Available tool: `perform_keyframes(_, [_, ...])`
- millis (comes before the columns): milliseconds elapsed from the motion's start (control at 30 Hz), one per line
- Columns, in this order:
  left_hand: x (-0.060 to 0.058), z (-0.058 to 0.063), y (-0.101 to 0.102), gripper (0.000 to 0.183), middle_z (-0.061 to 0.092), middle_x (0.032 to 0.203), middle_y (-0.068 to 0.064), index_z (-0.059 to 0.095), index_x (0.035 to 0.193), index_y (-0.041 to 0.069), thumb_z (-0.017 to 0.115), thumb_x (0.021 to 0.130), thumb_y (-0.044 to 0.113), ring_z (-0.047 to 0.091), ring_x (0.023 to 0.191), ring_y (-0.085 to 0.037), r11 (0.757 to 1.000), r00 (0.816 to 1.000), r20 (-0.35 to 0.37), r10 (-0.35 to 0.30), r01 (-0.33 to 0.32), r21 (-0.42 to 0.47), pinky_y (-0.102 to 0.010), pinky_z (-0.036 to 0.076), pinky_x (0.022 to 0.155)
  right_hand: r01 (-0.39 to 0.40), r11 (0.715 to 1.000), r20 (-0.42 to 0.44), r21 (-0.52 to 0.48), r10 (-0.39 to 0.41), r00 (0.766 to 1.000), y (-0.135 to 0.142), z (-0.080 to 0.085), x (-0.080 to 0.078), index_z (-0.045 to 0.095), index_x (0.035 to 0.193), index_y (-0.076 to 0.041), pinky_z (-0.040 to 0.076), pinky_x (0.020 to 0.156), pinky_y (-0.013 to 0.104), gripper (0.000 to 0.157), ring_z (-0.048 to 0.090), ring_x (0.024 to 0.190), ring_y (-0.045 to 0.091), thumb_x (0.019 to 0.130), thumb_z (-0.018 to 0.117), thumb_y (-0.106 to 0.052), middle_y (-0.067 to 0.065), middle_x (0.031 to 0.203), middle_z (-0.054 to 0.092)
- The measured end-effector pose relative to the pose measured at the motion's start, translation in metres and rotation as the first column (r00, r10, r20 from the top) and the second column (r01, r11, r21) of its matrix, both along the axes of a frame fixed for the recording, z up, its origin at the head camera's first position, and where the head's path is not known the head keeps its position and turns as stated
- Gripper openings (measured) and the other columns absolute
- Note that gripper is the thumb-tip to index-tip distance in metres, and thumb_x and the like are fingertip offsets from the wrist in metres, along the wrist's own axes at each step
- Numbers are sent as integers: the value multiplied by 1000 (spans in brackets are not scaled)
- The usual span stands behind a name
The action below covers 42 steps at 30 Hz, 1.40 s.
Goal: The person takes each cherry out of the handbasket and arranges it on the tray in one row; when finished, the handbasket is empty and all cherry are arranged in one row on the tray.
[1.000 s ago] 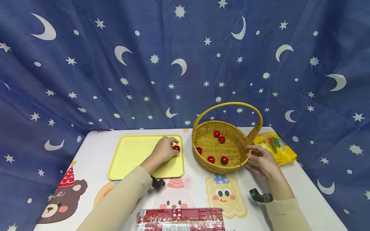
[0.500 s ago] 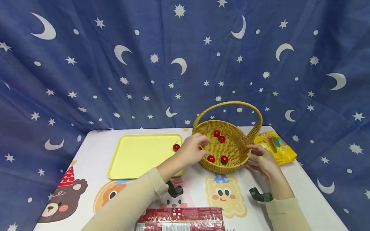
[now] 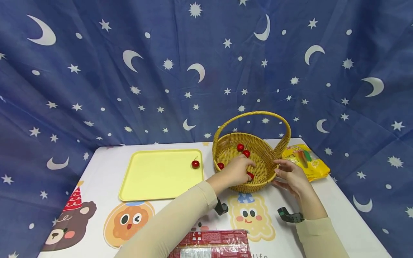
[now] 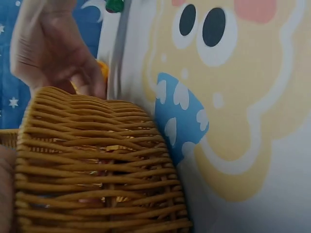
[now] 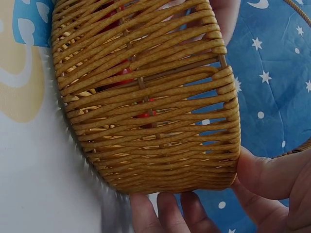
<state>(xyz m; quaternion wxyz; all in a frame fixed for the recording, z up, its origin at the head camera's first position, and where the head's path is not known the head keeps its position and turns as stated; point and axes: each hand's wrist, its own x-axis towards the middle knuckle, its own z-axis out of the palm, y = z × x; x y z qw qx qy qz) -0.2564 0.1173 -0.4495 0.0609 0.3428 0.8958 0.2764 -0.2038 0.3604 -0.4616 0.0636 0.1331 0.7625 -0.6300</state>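
A yellow wicker basket (image 3: 262, 154) with a tall handle stands at the centre right, with several red cherries (image 3: 240, 147) inside. My left hand (image 3: 235, 172) reaches over its front rim, thumb and forefinger spread around a cherry (image 3: 250, 176) near the front; a firm pinch does not show. Another part of the basket floor is hidden beneath this hand. On the basket's right side my right hand (image 3: 292, 179) grips the rim, its thumb at the edge and fingers against the outer wall (image 5: 160, 160). One stemmed cherry (image 3: 195, 164) lies on the yellow tray (image 3: 155, 175), near its right edge.
Behind the right hand lies a yellow printed bag (image 3: 306, 163). At the table's front edge is a red wrapped package (image 3: 219, 243), partly covered by the left sleeve. A blue star-patterned curtain (image 3: 145, 71) hangs behind the table.
From the tray, where it left a cherry, my left hand has moved right and into the basket. My right hand stays at the basket's side. The head view has shifted slightly.
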Motion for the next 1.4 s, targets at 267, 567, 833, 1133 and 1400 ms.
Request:
perform_keyframes(267, [-1, 0, 15, 42, 77, 132, 9, 81, 127, 27, 81, 88, 11, 68, 116, -8, 989, 992, 103, 79, -66, -129, -23, 55, 92, -6, 1000, 4, -3, 6, 1000, 4, 2, -1, 54, 153, -14, 66, 90, 38, 45, 72, 101, 14, 109, 63, -13, 15, 143, 45])
perform_keyframes(567, [0, -1, 20, 28, 79, 117, 9, 82, 114, 26, 81, 89, 14, 68, 100, -10, 967, 985, 101, 140, -114, -227, -29, 58, 89, -3, 1000, 14, -13, 4, 1000, 5, 0, -1, 55, 153, -14, 66, 90, 37, 45, 71, 101, 14, 109, 63, -11, 13, 140, 46])
perform_keyframes(833, [-3, -4, 16, 32, 74, 127, 4, 78, 127, 22, 76, 96, 15, 68, 117, -12, 983, 991, 77, 111, -98, -158, -28, 56, 102, -4, 1000, 6, -2, 4, 1000, 2, 0, -2, 52, 155, -11, 66, 89, 36, 47, 72, 101, 13, 109, 63, -13, 18, 150, 43])
perform_keyframes(1133, [-3, 4, -6, 30, 70, 121, -4, 80, 122, 16, 82, 94, 6, 65, 110, -18, 988, 997, 43, 67, -72, 134, -26, 56, 96, -4, 1000, -2, -12, 4, 1000, -2, 0, -2, 53, 154, -12, 66, 90, 37, 45, 72, 102, 14, 109, 62, -12, 23, 158, 39])
perform_keyframes(1400, [23, 24, -54, 31, 72, 121, 2, 80, 119, 21, 81, 93, 4, 70, 103, -12, 930, 989, 113, 93, -127, 346, -22, 57, 82, 5, 1000, 14, 5, -5, 1000, -1, 0, -1, 49, 157, -9, 66, 90, 36, 48, 71, 105, 17, 110, 61, -12, 20, 155, 40])
